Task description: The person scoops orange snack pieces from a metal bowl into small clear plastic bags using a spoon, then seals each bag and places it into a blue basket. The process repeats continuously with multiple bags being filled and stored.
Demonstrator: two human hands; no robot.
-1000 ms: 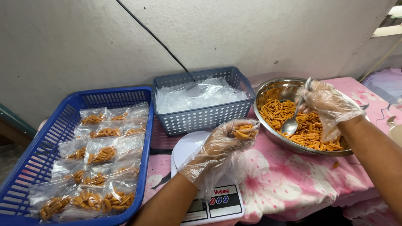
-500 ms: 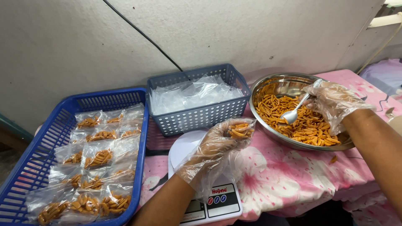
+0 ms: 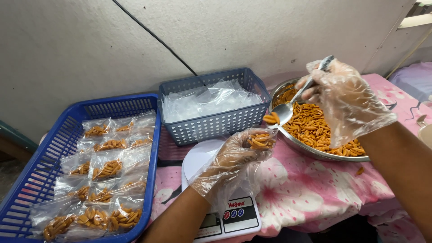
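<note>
Soft, even daylight here, sharp throughout. Faint glare on the clear plastic glove [image 3: 346, 96]; below it, a soft shadow under the round steel bowl's [image 3: 315, 150] rim. Edges bow slightly.

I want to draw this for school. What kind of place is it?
Probably a small home snack-packing spot. A metal bowl of orange fried snacks sits beside a white kitchen scale, and a blue basket holds small filled bags, all on a flowered pink tablecloth.
</note>
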